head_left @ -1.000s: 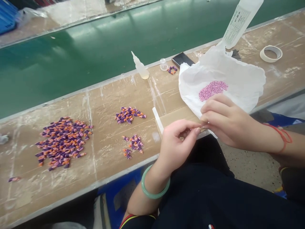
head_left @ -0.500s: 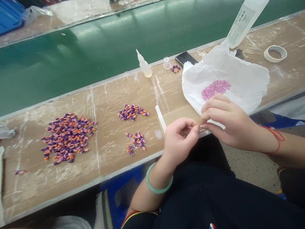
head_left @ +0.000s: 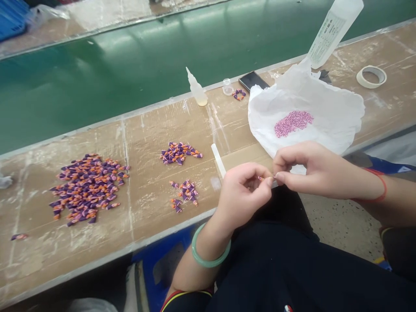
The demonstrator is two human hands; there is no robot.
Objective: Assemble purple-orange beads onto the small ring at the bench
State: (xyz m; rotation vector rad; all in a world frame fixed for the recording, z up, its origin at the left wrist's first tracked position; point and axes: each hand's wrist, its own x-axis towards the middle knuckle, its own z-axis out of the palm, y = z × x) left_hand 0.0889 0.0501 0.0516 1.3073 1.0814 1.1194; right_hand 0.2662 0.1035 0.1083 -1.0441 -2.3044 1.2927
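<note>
Pink piece point(head_left: 260, 178) held in the left hand point(head_left: 245, 195)

The pink piece is held over the near edge of the table point(head_left: 146, 203), and it is mostly covered by the fingers. By the left hand it is gripped between the thumb and the forefinger, while the other fingers are curled inward. The right hand point(head_left: 320, 173) is placed just beside it, with the tips of thumb and forefinger very near each other; whether they are fully closed, and on what, cannot be told.

Behind the hands, a white strip point(head_left: 218, 159) is laid on the table. Beyond the right hand, pink grains point(head_left: 293, 123) are gathered on a white paper point(head_left: 338, 106). Near the paper are seen a phone point(head_left: 252, 81), a ring of pieces point(head_left: 236, 96), a clear cap point(head_left: 228, 89) and a small bottle point(head_left: 199, 94), which is stood upright. Behind the paper a large bottle point(head_left: 334, 32) is seen, and to its right a tape roll point(head_left: 361, 80).

To the left, purple and orange pieces are grouped in two small piles point(head_left: 178, 154) and one large pile point(head_left: 89, 188). One single piece point(head_left: 19, 237) is left apart, farther left.
</note>
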